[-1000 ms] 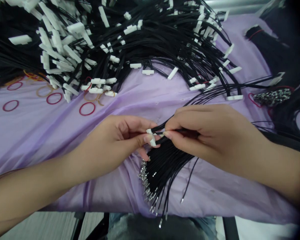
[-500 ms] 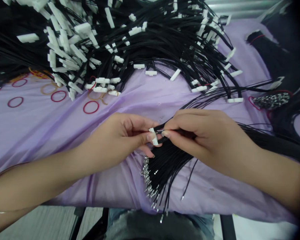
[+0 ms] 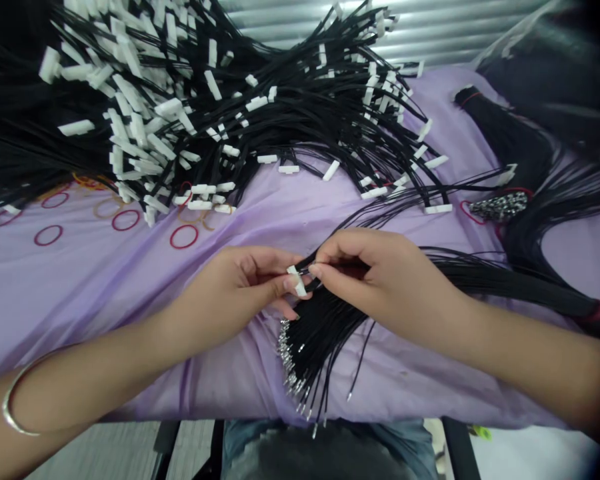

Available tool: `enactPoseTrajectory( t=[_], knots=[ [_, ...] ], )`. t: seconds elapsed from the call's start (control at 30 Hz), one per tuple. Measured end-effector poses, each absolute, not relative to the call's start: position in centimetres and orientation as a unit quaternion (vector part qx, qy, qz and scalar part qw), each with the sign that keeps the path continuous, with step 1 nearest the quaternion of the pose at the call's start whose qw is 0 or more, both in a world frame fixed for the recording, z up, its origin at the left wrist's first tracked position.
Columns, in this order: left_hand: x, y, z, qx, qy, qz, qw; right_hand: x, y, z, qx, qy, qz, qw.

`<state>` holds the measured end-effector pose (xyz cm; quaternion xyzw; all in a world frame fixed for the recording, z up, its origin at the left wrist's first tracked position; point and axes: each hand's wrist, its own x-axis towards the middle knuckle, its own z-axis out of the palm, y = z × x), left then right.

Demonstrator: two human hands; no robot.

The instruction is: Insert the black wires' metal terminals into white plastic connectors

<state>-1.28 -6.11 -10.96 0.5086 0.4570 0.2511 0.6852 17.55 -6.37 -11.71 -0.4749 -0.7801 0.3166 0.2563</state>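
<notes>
Between thumb and fingers, my left hand (image 3: 253, 283) pinches a small white plastic connector housing (image 3: 299, 281) with black wires running from its right side. Close beside it, my right hand (image 3: 367, 270) is closed on a thin black wire (image 3: 310, 269), its tip pointing at the housing. Whether that tip is inside the housing I cannot tell. Beneath both hands lies a bundle of black wires (image 3: 330, 327), with silvery metal terminals (image 3: 289, 363) fanned out at the near left end.
A big heap of black cables with white connectors (image 3: 140, 140) covers the back of the purple-covered table (image 3: 105, 280). Red and tan rubber bands (image 3: 184, 236) lie at left. More wire bundles (image 3: 510, 127) sit at right, near a terminal cluster (image 3: 500, 205). Corrugated metal (image 3: 290, 27) stands behind.
The view has shifted, showing more of the back and right. Both hands keep their pinch on the connector housing and the wire, with little visible change between them.
</notes>
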Motion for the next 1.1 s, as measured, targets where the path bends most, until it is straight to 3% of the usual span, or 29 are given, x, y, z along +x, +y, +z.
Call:
enactPoseTrajectory(
  t=[0.47, 0.77, 1.1],
  knots=[
    [-1.6, -5.6, -11.7, 0.476, 0.441, 0.253, 0.718, 17.6, -5.8, -12.4, -0.449, -0.780, 0.340, 0.272],
    [-2.4, -4.9, -11.6, 0.492, 0.423, 0.234, 0.724, 18.2, -5.3, -11.9, -0.385, -0.723, 0.478, 0.317],
    [-2.0, -4.7, -11.9, 0.516, 0.410, 0.234, 0.715, 17.8, -6.3, -11.3, -0.356, -0.777, 0.409, 0.320]
  ],
)
